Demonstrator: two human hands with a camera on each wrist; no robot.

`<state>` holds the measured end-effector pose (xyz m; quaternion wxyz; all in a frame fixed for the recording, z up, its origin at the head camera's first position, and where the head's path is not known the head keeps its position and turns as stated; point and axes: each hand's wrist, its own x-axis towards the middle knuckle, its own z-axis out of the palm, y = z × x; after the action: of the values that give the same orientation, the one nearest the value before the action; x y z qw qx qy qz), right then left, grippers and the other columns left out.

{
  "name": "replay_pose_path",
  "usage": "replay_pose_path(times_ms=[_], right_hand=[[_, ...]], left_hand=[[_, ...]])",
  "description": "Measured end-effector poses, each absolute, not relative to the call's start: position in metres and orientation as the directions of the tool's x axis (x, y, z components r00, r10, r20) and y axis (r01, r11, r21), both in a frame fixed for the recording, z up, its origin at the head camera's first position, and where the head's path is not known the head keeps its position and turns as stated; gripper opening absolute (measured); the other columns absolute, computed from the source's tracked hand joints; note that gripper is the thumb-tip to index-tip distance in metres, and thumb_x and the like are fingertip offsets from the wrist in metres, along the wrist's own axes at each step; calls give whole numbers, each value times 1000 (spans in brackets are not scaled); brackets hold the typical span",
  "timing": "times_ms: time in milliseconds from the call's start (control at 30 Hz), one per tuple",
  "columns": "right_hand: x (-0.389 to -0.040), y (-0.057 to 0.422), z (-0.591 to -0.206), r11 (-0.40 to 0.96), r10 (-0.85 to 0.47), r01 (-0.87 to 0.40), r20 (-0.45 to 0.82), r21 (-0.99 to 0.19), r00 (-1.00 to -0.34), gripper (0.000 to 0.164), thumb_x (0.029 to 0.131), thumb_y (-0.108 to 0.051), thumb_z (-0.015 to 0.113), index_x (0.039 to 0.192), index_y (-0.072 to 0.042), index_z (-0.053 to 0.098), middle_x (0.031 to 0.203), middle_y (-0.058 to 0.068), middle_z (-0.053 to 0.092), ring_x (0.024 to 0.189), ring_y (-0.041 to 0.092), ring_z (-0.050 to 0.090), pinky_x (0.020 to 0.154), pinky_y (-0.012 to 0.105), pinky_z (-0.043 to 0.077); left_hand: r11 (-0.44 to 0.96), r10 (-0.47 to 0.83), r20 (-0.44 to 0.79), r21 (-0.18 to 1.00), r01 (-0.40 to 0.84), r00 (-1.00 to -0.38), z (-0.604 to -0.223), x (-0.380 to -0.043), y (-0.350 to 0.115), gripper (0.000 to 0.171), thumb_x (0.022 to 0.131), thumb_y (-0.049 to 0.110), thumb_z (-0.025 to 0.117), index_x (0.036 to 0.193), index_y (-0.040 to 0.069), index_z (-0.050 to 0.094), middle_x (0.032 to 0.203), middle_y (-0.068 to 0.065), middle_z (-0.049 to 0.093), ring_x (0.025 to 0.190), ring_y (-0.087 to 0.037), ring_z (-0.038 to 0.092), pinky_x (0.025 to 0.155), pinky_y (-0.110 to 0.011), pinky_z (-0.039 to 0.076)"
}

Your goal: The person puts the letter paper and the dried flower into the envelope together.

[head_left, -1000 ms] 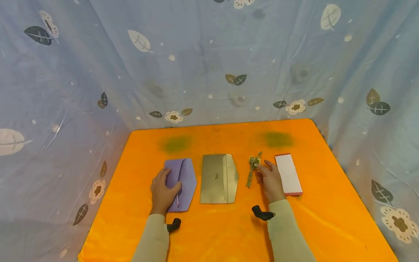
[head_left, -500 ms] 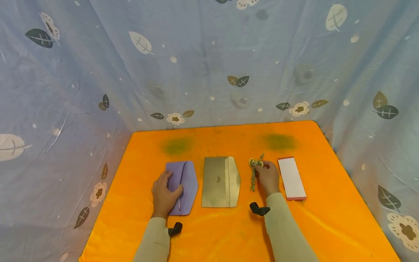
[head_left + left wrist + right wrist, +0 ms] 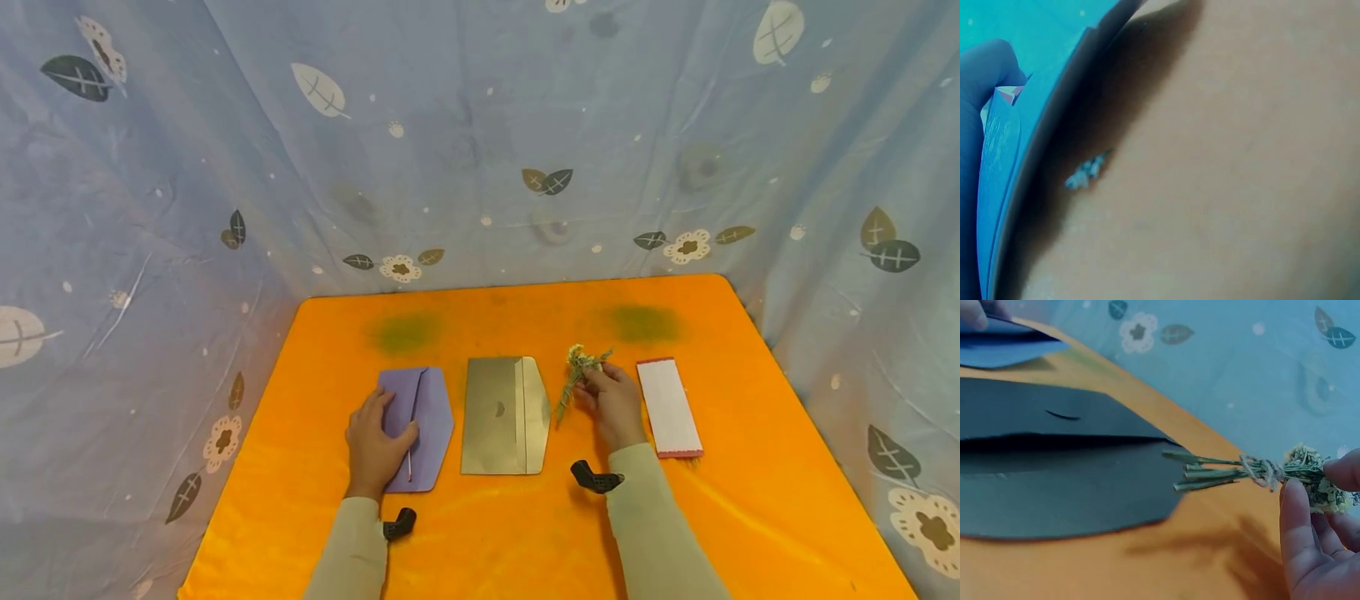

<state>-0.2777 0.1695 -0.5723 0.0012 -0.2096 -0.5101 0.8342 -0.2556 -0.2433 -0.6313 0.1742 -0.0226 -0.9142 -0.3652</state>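
My left hand (image 3: 373,448) grips the purple envelope (image 3: 429,429) at the left, its thumb at the pocket opening. In the left wrist view a sliver of white and pink (image 3: 1009,94) shows inside that opening. My right hand (image 3: 617,410) pinches a small bunch of dried flowers (image 3: 1266,472) between thumb and fingers, near the twine tied round its stems. The bunch is raised, its shadow falling on the cloth below. Its cut stems point left toward the gold envelope (image 3: 491,421), which lies flap open between the two hands.
A white paper strip with red ends (image 3: 670,408) lies right of my right hand, dry stem tips showing under its near end. An orange cloth (image 3: 487,533) covers the table. Patterned blue curtains (image 3: 465,125) hang behind and at both sides.
My right hand has closed its fingers on the dried flower bunch and lifted it; the stems have swung leftward. My left hand stays on the purple envelope.
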Motion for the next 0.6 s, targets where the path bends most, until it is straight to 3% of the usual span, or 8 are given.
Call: replay_pose_path(times_ms=[167, 267, 500, 600], right_hand=[[-276, 149, -571, -533, 186, 195, -338, -823, -922, 58, 111, -4, 59, 159, 2, 28, 108, 10, 61, 85, 17, 71, 83, 28, 60], [-275, 134, -570, -526, 147, 189, -307, -830, -940, 62, 111, 1, 56, 163, 4, 23, 111, 14, 58, 87, 18, 72, 87, 28, 60], [-274, 94, -567, -509, 62, 199, -266, -837, -962, 31, 108, 6, 58, 132, 1, 40, 110, 20, 57, 90, 22, 74, 84, 30, 61], [-274, 78, -568, -487, 34, 214, -263, -847, -964, 34, 107, 6, 59, 136, 1, 43, 113, 21, 58, 90, 23, 75, 83, 31, 62]], left_hand=[[738, -86, 335, 654, 166, -938, -631, -257, -243, 70, 89, 36, 85, 149, 8, 64, 162, -16, 51, 134, -47, 46, 112, -66, 25], [738, -88, 335, 654, 165, -938, -631, -257, -243, 69, 89, 37, 84, 149, 8, 64, 162, -16, 51, 133, -47, 46, 112, -66, 25], [731, -94, 352, 659, 175, -931, -630, -256, -242, 69, 88, 34, 84, 147, 6, 65, 160, -18, 52, 132, -49, 46, 111, -67, 26], [733, -94, 355, 657, 177, -930, -629, -255, -241, 69, 87, 33, 85, 147, 5, 65, 160, -19, 52, 132, -50, 46, 110, -67, 25]])
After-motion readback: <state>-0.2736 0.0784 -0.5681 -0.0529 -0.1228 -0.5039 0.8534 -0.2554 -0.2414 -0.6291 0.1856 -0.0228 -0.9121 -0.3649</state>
